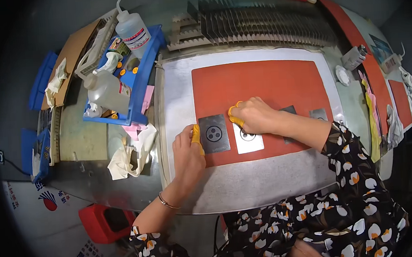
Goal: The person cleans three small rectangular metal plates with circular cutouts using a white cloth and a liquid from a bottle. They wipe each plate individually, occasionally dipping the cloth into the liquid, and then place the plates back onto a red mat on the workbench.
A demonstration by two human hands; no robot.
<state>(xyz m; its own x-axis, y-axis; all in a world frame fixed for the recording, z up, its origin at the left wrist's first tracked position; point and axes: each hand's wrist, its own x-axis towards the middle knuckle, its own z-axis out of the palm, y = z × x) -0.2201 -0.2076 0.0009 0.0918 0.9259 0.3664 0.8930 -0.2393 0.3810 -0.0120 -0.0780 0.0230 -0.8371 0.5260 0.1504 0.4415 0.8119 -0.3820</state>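
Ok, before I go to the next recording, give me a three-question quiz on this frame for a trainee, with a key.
1. Which is the right hand at?
A) the leftmost plate
B) the second plate from the left
C) the rightmost plate

2. True or false: the blue tray stands to the right of the red-orange mat.

3. What colour are the finger covers seen on both the right hand and the left hand?

Key:
1. B; its fingers are at the plate's upper part.
2. False; the tray is to the left of the mat.
3. Yellow.
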